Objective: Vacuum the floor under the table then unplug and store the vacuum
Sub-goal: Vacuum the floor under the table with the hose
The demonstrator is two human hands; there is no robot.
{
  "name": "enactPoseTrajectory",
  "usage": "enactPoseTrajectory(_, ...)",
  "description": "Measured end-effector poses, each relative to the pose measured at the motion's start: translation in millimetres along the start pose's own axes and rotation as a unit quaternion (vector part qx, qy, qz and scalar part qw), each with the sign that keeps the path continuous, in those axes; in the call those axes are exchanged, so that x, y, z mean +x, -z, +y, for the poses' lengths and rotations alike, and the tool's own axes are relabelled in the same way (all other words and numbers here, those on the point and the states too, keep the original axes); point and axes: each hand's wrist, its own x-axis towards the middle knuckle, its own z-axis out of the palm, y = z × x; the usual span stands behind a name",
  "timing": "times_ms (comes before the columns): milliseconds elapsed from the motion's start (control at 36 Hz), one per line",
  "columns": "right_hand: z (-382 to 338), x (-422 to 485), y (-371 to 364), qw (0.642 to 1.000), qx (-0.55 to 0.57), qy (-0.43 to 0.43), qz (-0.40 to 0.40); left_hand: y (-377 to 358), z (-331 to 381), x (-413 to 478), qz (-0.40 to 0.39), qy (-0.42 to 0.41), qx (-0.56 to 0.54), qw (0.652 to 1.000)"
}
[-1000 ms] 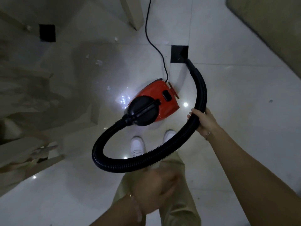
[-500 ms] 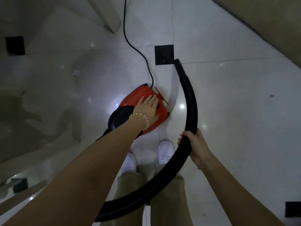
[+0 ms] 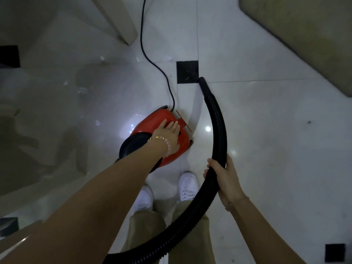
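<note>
A small red and black vacuum [image 3: 152,121] sits on the white tiled floor just ahead of my white shoes. My left hand [image 3: 172,135] lies flat on its red top, fingers spread, pressing there. My right hand [image 3: 222,174] is wrapped around the black hose [image 3: 219,130], which arcs from low in the frame up to its nozzle tip [image 3: 202,80] by a black floor tile. The black power cord [image 3: 150,60] runs from the vacuum's back toward the top edge of the view.
A pale table leg [image 3: 122,25] stands at the top left beside the cord. A glass tabletop covers the left side, with paper scraps [image 3: 98,122] on the floor beneath. A beige rug [image 3: 304,35] fills the top right corner.
My left hand reached from near my waist down onto the vacuum's red top and stays there. My right hand holds the hose throughout, and the view shifted slightly.
</note>
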Motion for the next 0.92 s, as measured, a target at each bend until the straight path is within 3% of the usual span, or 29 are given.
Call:
enactPoseTrajectory(83,-9,-6,-12,1.000,-0.020,0.016,-0.005,1,8,-26,0.126,-0.024,-0.131,0.983)
enactPoseTrajectory(139,-15,-11,-21,0.999,-0.040,0.027,-0.007,0,19,-52,0.155,-0.011,-0.293,0.943)
enactPoseTrajectory(194,-22,-18,-30,0.998,-0.050,0.035,-0.008,0,28,-80,0.134,0.026,-0.454,0.881)
enactPoseTrajectory(306,-33,-32,-50,0.996,-0.066,0.052,-0.027,1,43,-133,0.051,0.055,-0.657,0.750)
enactPoseTrajectory(389,-41,-41,-66,0.993,-0.086,0.067,-0.046,2,47,-169,-0.049,0.045,-0.769,0.636)
enactPoseTrajectory(444,-45,-46,-76,0.991,-0.096,0.078,-0.050,-1,47,-189,-0.087,0.032,-0.794,0.600)
enactPoseTrajectory(528,-52,-51,-90,0.987,-0.123,0.095,-0.051,-5,47,-211,-0.097,-0.002,-0.794,0.600)
enactPoseTrajectory(583,-57,-51,-99,0.984,-0.137,0.098,-0.052,-4,48,-219,-0.088,-0.019,-0.777,0.623)
enactPoseTrajectory(722,-70,-41,-121,0.977,-0.176,0.111,-0.043,-1,38,-216,0.009,0.001,-0.639,0.769)
enactPoseTrajectory(917,-87,-21,-147,0.971,-0.200,0.120,-0.042,8,28,-203,0.067,0.041,-0.695,0.714)
